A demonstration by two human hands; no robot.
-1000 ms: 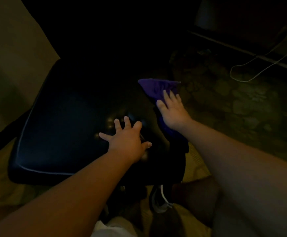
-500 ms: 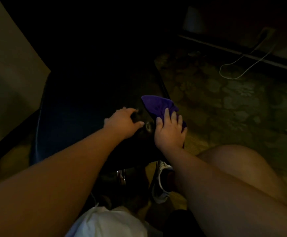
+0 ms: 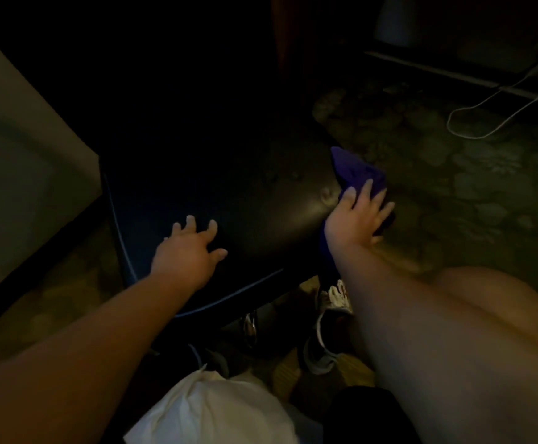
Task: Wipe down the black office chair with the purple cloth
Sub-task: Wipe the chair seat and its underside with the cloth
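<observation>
fingers (image 3: pixel 366 190) of right hand (image 3: pixel 354 221) press purple cloth (image 3: pixel 356 169) onto chair (image 3: pixel 229 193)

Patterned floor (image 3: pixel 473 200); black chair (image 3: pixel 229 193), cable (image 3: pixel 448 123), perhaps shoe (image 3: pixel 333 298)

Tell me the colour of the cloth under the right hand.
The cloth is purple; head view.

The left arm reaches in from the lower left. The left hand (image 3: pixel 190 251) is palm down, fingers spread and slightly bent, fingertips touching the chair seat (image 3: pixel 229 193) near its front edge. The right arm stretches forward, and the right hand (image 3: pixel 354 219) lies flat, fingers straight, pressing the cloth (image 3: pixel 356 169) at the seat's right edge.
</observation>
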